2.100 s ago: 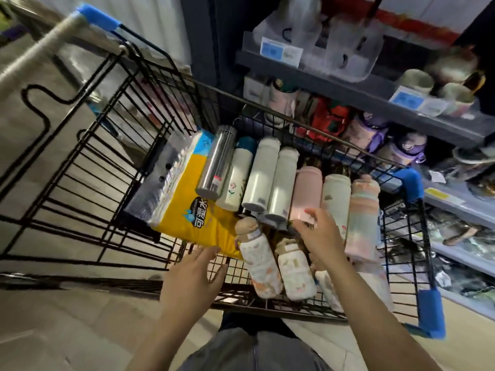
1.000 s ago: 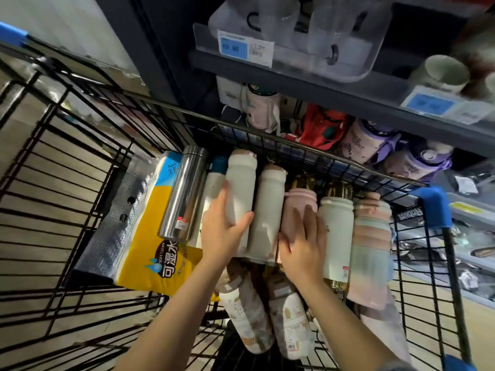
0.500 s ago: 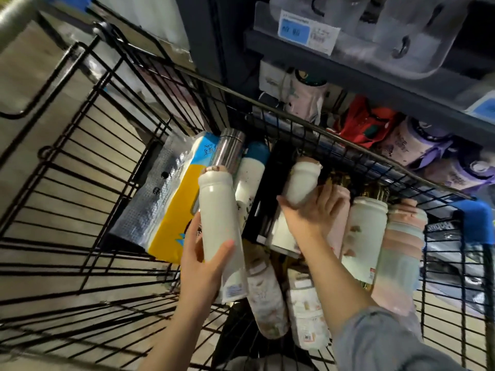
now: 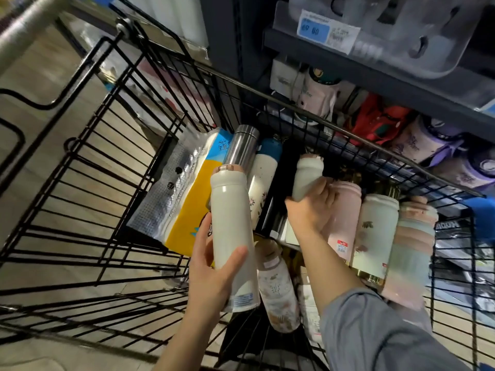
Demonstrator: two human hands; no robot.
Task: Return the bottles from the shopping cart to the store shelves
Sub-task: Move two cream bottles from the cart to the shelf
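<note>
The left hand (image 4: 211,274) grips a tall white bottle (image 4: 231,236) by its lower half, thumb wrapped across the front, holding it above the shopping cart (image 4: 112,162). The right hand (image 4: 312,210) curls its fingers around a second white bottle (image 4: 306,178) lying in the cart beside a pink bottle (image 4: 344,218). Just beyond the cart's far rim, the store shelves (image 4: 375,81) hold mugs and flasks.

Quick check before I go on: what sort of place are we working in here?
Most likely a retail store aisle, in the drinkware section. A black wire shopping cart holds insulated bottles, a blue price tag is clipped to the dark shelf edge, and more bottles, including a purple-lidded bottle, sit on the shelf behind.
</note>
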